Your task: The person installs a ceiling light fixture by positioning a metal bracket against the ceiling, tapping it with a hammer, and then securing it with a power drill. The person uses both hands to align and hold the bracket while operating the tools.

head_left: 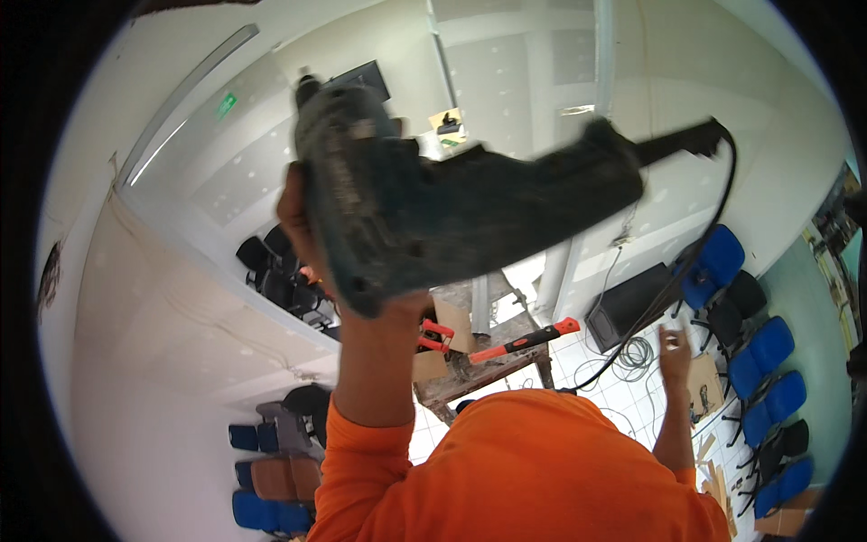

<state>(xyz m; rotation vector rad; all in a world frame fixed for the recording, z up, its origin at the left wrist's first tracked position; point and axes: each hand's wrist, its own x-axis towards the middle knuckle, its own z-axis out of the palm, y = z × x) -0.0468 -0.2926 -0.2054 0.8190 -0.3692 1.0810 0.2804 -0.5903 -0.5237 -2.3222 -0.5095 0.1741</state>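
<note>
Raised before me is a dark teal corded power drill (470, 208), slightly blurred, with its chuck pointing up. My left hand (293, 217) is shut on its body, mostly hidden behind it. The black cord (722, 194) loops down from the handle. My right hand (673, 348) is low at the right with fingers curled; whether anything small is in them I cannot make out. On a worn workbench (433, 390) below lie a red-and-black handled hammer (519, 341) and a red tool (436, 334), with cardboard (452, 316) beside them.
Blue and black chairs (759, 361) line the right wall; more chairs (271, 501) stand left and beyond a partition. A black box (623, 303) and coiled cable (632, 361) sit on the tiled floor, with wood offcuts (713, 488) at the lower right.
</note>
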